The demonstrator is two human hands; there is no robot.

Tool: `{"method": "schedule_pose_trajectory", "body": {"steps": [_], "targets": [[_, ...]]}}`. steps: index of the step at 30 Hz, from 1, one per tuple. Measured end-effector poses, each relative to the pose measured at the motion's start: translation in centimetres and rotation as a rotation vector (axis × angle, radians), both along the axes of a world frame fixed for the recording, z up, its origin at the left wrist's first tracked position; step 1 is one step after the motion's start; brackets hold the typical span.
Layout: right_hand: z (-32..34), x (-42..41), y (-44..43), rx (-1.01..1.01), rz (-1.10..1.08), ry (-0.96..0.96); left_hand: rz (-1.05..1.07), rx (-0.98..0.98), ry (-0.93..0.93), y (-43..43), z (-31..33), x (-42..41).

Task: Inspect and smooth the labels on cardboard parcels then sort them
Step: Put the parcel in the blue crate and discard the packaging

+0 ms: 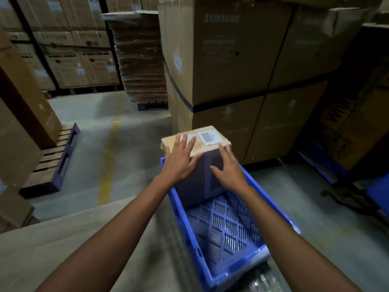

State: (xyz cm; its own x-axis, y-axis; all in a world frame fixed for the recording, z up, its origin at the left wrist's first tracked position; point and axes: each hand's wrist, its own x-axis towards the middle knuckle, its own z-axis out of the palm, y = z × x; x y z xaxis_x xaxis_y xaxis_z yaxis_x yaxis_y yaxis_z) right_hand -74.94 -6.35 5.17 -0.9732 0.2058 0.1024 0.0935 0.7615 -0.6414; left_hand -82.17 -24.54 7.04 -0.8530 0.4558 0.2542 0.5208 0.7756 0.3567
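Note:
A cardboard parcel [202, 178] stands upright at the far end of a blue plastic crate [210, 245]. Its top face carries a white barcode label [209, 137]. My left hand [181, 159] lies flat with spread fingers on the parcel's top left corner, its fingertips near the label. Over the parcel's near face and right edge is my right hand [229, 169], fingers straight and spread; whether it touches the cardboard I cannot tell. Neither hand grips anything.
The crate's perforated floor [227, 224] is bare in front of the parcel. Large appliance cartons [242, 60] stand right behind the crate. A stack of flat cardboard [141, 57] and a pallet [54, 161] sit to the left, across a concrete floor with a yellow line [109, 159].

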Motion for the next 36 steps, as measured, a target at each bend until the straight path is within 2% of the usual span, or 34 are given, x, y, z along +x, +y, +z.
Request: {"method": "schedule_pose_trajectory", "body": {"steps": [7, 12, 14, 17, 19, 23, 30, 36], "targets": [[1.5, 9.5, -2.7, -0.267, -0.323, 0.157, -0.264, 0.295, -0.166, -0.9, -0.8, 7.0], [0.7, 18.0, -3.8, -0.644, -0.57, 0.254, -0.476, 0.463, -0.409, 0.8, -2.7, 14.7], [0.2, 21.8, -3.6, -0.704, -0.66, 0.276, -0.526, 0.603, -0.621, 2.7, -3.4, 18.2], [-0.5, 28.1, -2.9, -0.741, -0.796, 0.306, -0.452, 0.802, -1.145, 6.4, -4.3, 23.2], [-0.8, 32.5, -2.0, -0.756, -0.897, 0.323, -0.418, 0.789, -1.381, 8.9, -4.7, 26.2], [-1.0, 42.0, 0.2, -0.806, -1.095, 0.386, -0.503, 0.677, -1.546, 13.9, -5.7, 33.4], [-3.3, 61.0, 5.0, -0.899, -1.395, 0.556, -0.662, 0.436, -1.654, 22.3, -7.9, 50.4], [-6.9, 77.7, 9.6, -0.996, -1.6, 0.637, -0.681, 0.206, -1.596, 27.9, -11.8, 64.8]]}}
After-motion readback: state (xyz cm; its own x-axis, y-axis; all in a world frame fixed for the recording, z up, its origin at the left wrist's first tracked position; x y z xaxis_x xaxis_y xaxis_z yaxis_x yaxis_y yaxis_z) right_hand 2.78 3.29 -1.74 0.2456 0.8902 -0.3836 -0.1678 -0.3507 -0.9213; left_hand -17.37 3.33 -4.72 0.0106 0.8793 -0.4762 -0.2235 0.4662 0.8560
